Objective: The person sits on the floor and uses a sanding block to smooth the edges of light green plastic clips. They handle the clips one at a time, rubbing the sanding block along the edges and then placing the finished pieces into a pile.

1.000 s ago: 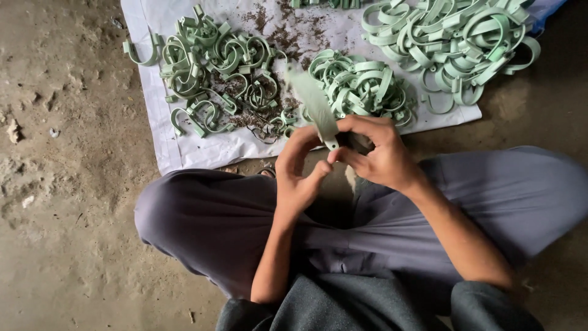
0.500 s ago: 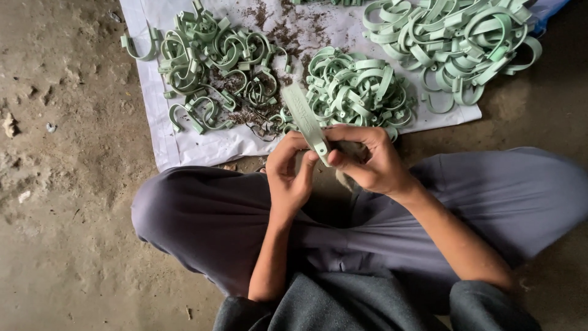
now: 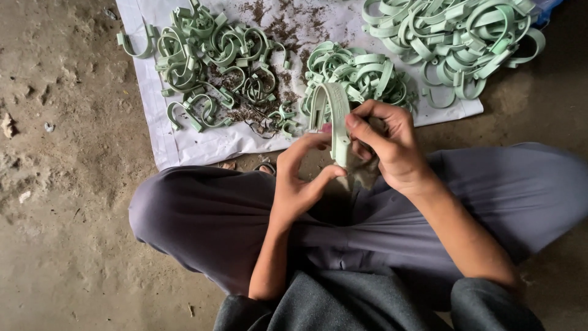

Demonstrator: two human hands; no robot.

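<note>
Sitting cross-legged on a dusty concrete floor [image 3: 61, 202] beside a white sheet [image 3: 184, 144].

Pale green clips [image 3: 456, 43], white sheet [image 3: 184, 144]

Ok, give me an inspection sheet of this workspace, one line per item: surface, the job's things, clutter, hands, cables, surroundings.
Surface: white sheet spread on a dirt floor.
Job's things: one pale green curved clip held up over the lap; three piles of like clips on the sheet, left pile, middle pile, right pile.
Clutter: dark crumbs and trimmings scattered on the sheet among the left pile.
Hands: left hand and right hand both grip the clip with their fingers.
Cables: nothing seen.
Surroundings: person sits cross-legged in grey trousers; small stones on the floor.
</note>
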